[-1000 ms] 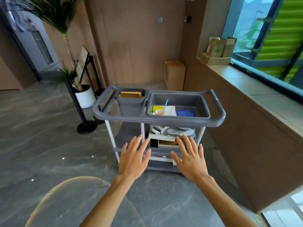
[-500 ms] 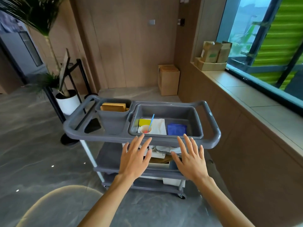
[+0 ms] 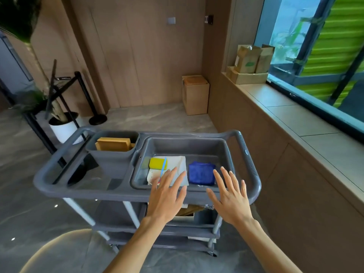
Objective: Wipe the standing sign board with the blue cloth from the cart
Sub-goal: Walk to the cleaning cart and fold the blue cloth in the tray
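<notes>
A folded blue cloth (image 3: 201, 173) lies in the right part of the grey tub on top of the grey cart (image 3: 49, 186). My right hand (image 3: 230, 198) hovers with spread fingers just right of and nearer than the cloth, not touching it. My left hand (image 3: 167, 196) is spread over the tub's near edge, covering part of a white cloth (image 3: 178, 163). The standing sign board (image 3: 51, 85) shows edge-on at the far left, on a black stand beside the plant.
The tub also holds a yellow sponge (image 3: 157, 162) and a blue-handled item. A grey bin (image 3: 113, 152) with brown boards sits on the cart's left. A white plant pot (image 3: 63, 129), a cardboard box (image 3: 195, 97) and a wooden ledge (image 3: 295, 119) surround the cart.
The cart has come much closer and lower in view. Both hands, still spread, now reach over the top tub instead of hanging in front of the lower shelves.
</notes>
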`<action>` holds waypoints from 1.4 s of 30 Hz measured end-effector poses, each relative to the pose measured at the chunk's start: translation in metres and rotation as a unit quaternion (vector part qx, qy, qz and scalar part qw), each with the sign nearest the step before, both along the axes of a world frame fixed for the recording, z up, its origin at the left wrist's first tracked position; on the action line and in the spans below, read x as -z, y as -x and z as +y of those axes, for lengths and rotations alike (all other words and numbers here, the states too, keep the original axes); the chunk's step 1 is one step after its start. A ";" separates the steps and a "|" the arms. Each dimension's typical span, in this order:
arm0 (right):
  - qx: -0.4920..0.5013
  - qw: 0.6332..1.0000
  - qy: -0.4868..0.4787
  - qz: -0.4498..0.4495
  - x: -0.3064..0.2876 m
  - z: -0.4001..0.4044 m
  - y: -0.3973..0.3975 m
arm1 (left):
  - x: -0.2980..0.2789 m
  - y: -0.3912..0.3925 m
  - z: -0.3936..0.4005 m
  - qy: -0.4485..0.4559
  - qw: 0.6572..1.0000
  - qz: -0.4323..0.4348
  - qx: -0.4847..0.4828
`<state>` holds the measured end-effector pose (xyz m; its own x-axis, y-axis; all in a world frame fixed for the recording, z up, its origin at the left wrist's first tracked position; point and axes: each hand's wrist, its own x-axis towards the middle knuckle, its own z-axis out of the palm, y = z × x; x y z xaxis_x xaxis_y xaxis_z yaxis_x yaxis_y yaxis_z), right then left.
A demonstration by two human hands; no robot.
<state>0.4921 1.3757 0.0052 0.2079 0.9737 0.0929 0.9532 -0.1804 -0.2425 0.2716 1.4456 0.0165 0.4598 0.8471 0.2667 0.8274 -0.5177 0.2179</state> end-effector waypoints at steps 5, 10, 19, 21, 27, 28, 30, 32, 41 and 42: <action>0.021 1.000 0.009 -0.004 0.016 0.052 -0.016 | 0.025 -0.017 0.055 0.015 1.000 -0.011 0.017; 0.039 0.999 0.019 -0.013 0.031 0.112 -0.019 | 0.045 -0.027 0.121 0.028 0.999 -0.002 0.036; 0.052 0.997 0.052 0.016 0.058 0.178 -0.027 | 0.080 -0.045 0.201 0.058 0.994 0.017 0.094; 0.050 0.997 0.050 0.022 0.064 0.188 -0.034 | 0.089 -0.054 0.212 0.069 0.992 0.006 0.103; 0.030 0.997 0.069 0.036 0.087 0.212 -0.058 | 0.113 -0.077 0.228 0.101 0.991 -0.007 0.086; 0.025 0.996 0.073 0.039 0.090 0.217 -0.062 | 0.117 -0.080 0.231 0.108 0.991 -0.005 0.081; 0.015 0.996 0.077 0.048 0.095 0.226 -0.072 | 0.123 -0.087 0.236 0.123 0.990 -0.002 0.067; 0.002 0.996 0.076 0.054 0.101 0.231 -0.082 | 0.131 -0.094 0.239 0.126 0.990 0.002 0.054; 0.005 0.987 0.106 0.118 0.140 0.246 -0.112 | 0.177 -0.121 0.256 0.169 0.985 -0.026 0.015; 0.008 0.985 0.109 0.133 0.145 0.248 -0.113 | 0.182 -0.124 0.257 0.177 0.984 -0.027 0.013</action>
<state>0.6052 1.6237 -0.1395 0.2113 0.9611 -0.1778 0.8583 -0.2695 -0.4367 0.3956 1.7025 -0.1659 0.4751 0.8797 -0.0189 0.7972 -0.4212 0.4325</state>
